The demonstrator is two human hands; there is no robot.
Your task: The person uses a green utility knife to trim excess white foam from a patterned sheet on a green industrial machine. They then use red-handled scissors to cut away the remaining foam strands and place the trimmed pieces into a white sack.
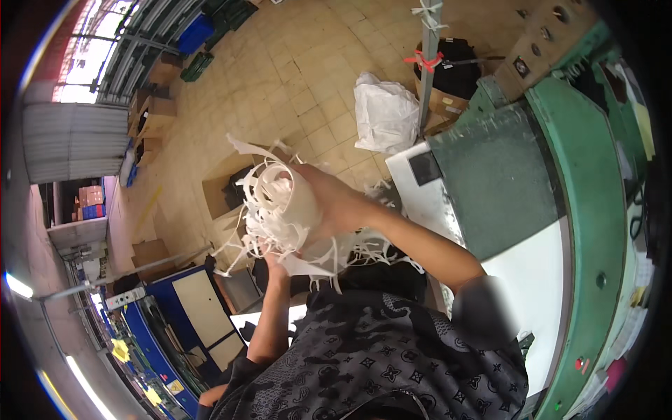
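A loosely rolled bundle of white cut-out scrap strips (271,217) is held up in front of my body, its thin curled strands hanging out on all sides. My right hand (334,204) wraps round the bundle's right side, closed on it. From below, my left hand (275,262) grips the lower part, its fingers partly hidden by the strips. More white strips (374,248) trail to the right, under my right forearm.
To my right stands a green machine (591,161) beside a table with a dark green mat (497,182). A white sack (385,112) leans near a grey post (428,77). Beyond the bundle is an open cardboard box (215,196). A blue machine (164,329) stands left.
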